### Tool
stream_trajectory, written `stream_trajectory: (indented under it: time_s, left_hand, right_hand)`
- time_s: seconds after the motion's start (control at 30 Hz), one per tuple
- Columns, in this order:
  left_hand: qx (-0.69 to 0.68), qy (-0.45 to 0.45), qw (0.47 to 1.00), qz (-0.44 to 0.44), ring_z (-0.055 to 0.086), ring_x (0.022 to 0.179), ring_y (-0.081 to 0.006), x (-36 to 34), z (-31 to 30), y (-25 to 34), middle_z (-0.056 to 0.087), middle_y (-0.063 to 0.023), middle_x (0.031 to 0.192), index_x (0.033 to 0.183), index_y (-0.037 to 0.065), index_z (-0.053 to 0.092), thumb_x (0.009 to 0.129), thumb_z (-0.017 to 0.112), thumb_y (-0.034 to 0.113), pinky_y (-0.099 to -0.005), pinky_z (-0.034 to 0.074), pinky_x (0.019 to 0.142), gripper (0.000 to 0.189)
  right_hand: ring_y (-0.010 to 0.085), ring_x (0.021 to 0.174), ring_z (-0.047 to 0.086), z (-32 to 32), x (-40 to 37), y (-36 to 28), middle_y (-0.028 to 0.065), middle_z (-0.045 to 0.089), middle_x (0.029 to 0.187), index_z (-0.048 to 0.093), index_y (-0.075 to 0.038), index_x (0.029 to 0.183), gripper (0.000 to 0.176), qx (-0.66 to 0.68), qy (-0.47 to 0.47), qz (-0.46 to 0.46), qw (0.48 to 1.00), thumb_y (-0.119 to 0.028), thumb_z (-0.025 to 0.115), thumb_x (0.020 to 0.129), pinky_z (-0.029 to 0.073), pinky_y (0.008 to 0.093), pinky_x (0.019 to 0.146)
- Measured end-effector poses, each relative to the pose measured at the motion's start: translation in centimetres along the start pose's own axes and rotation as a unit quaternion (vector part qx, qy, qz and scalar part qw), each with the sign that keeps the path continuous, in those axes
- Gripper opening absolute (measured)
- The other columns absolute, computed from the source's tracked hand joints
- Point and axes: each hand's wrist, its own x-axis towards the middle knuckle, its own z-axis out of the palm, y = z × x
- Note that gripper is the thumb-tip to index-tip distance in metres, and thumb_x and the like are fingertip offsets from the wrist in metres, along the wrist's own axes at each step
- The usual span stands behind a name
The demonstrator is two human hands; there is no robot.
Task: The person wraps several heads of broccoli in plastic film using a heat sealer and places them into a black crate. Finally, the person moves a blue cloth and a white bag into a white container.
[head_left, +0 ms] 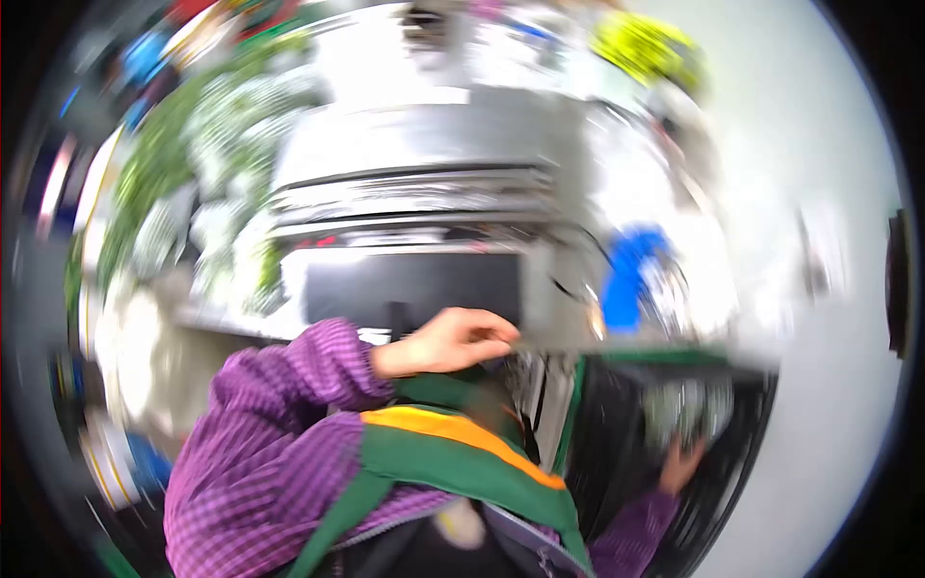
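My left hand point(448, 342), in a purple checked sleeve, is held in front of my body near the front edge of the work surface. Its fingers curl loosely toward the thumb, and I see nothing in them. Behind it lies a flat dark panel point(414, 284) of a silver machine point(424, 140). On the right, my right hand point(682, 467) reaches down into a black crate point(617, 424). Its fingers are apart at the near edge of a pale green bundle in clear plastic point(689, 409). Blur hides whether they grip it.
Several plastic-wrapped green vegetables point(226, 154) are heaped left of the machine. A blue item point(634, 275) is on the counter at right, with a dark cable point(583, 236) beside it. A bright yellow item point(647, 48) is farther back. A pale rounded bag point(149, 337) stands at left.
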Motion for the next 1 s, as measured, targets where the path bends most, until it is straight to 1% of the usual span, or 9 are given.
stream_trajectory:
  time_s: [0.1, 0.17, 0.23, 0.37, 0.47, 0.6, 0.73, 0.83, 1.0]
  left_hand:
    - [-0.040, 0.137, 0.990, -0.001, 0.060, 0.101, -0.0132, -3.6, -4.7, -0.4, 0.065, -0.0075, 0.105, 0.113, -0.001, 0.060, 0.090, 0.061, 0.009, -0.0284, 0.048, 0.091, 0.025]
    - [-0.039, 0.255, 0.965, 0.047, 0.060, 0.100, -0.0123, -6.0, -8.5, -1.2, 0.065, -0.0076, 0.106, 0.111, -0.001, 0.061, 0.090, 0.061, 0.009, -0.0278, 0.048, 0.089, 0.024]
    - [0.000, 0.392, 0.916, 0.080, 0.059, 0.096, -0.0099, -9.3, -13.4, -1.8, 0.065, -0.0042, 0.104, 0.107, -0.001, 0.063, 0.089, 0.061, 0.008, -0.0261, 0.048, 0.085, 0.020]
    - [0.021, 0.594, 0.799, 0.092, 0.059, 0.092, -0.0100, -17.1, -23.4, -3.3, 0.065, -0.0036, 0.104, 0.110, 0.000, 0.062, 0.088, 0.061, 0.008, -0.0252, 0.047, 0.082, 0.024]
    - [0.037, 0.665, 0.739, 0.103, 0.058, 0.095, -0.0128, -21.8, -29.7, -4.2, 0.061, -0.0053, 0.112, 0.119, 0.002, 0.058, 0.085, 0.066, 0.010, -0.0272, 0.048, 0.084, 0.036]
    - [0.122, 0.720, 0.680, 0.065, 0.056, 0.107, -0.0240, -23.8, -38.2, -4.7, 0.051, -0.0120, 0.129, 0.131, 0.003, 0.046, 0.077, 0.075, 0.026, -0.0354, 0.049, 0.087, 0.066]
    - [0.217, 0.736, 0.642, 0.012, 0.025, 0.135, -0.0382, -20.2, -46.1, -2.6, 0.027, -0.0268, 0.143, 0.143, 0.000, 0.021, 0.066, 0.078, 0.053, -0.0440, 0.024, 0.111, 0.110]
    - [0.242, 0.734, 0.629, -0.085, 0.014, 0.140, -0.0402, -16.4, -52.2, -2.1, 0.005, -0.0321, 0.149, 0.147, 0.002, 0.006, 0.052, 0.083, 0.059, -0.0436, 0.020, 0.112, 0.134]
    - [0.155, 0.634, 0.749, -0.113, 0.013, 0.139, -0.0430, -16.6, -58.8, -1.1, 0.005, -0.0282, 0.151, 0.148, 0.007, 0.000, 0.054, 0.084, 0.054, -0.0490, 0.021, 0.111, 0.134]
  right_hand:
    - [0.0254, 0.111, 0.055, -2.5, 4.4, -2.3, 0.0179, 0.055, 0.125, 0.050, 0.007, 0.125, 0.039, -0.082, 0.102, -0.031, 0.991, -0.017, 0.054, 0.094, 0.044, 0.0330, 0.095]
    - [0.0263, 0.081, 0.064, -0.2, 4.6, -10.6, 0.0201, 0.065, 0.097, 0.063, 0.005, 0.106, 0.028, -0.040, 0.235, -0.221, 0.946, -0.018, 0.060, 0.091, 0.053, 0.0351, 0.070]
    - [0.0256, 0.081, 0.064, 1.5, 4.8, -18.4, 0.0174, 0.067, 0.097, 0.065, 0.003, 0.104, 0.025, -0.109, 0.217, -0.346, 0.906, -0.017, 0.057, 0.093, 0.053, 0.0351, 0.070]
    - [0.0229, 0.107, 0.056, 10.7, 5.3, -29.6, 0.0150, 0.058, 0.118, 0.055, 0.005, 0.120, 0.032, 0.173, -0.005, -0.229, 0.958, -0.014, 0.053, 0.094, 0.046, 0.0324, 0.092]
    - [0.0185, 0.097, 0.056, 18.3, -1.1, -39.4, 0.0112, 0.060, 0.109, 0.058, 0.004, 0.112, 0.023, 0.173, -0.102, -0.279, 0.939, -0.007, 0.052, 0.092, 0.046, 0.0292, 0.086]
    - [0.0149, 0.089, 0.056, 26.1, -7.8, -46.0, 0.0085, 0.060, 0.101, 0.060, 0.001, 0.101, 0.017, 0.140, -0.219, -0.402, 0.878, 0.003, 0.054, 0.085, 0.046, 0.0265, 0.077]
    - [0.0212, 0.085, 0.061, 30.6, -13.1, -49.0, 0.0122, 0.063, 0.097, 0.063, -0.001, 0.093, 0.012, 0.109, -0.295, -0.458, 0.832, 0.002, 0.058, 0.082, 0.048, 0.0276, 0.073]
    - [0.0237, 0.086, 0.063, 32.4, -15.9, -50.7, 0.0141, 0.064, 0.092, 0.063, 0.000, 0.091, 0.012, 0.085, -0.336, -0.476, 0.808, 0.002, 0.061, 0.080, 0.050, 0.0294, 0.073]
    - [0.0193, 0.072, 0.065, 33.6, -17.3, -50.7, 0.0125, 0.065, 0.091, 0.066, 0.000, 0.094, 0.012, 0.098, -0.386, -0.448, 0.800, -0.001, 0.063, 0.082, 0.052, 0.0259, 0.062]
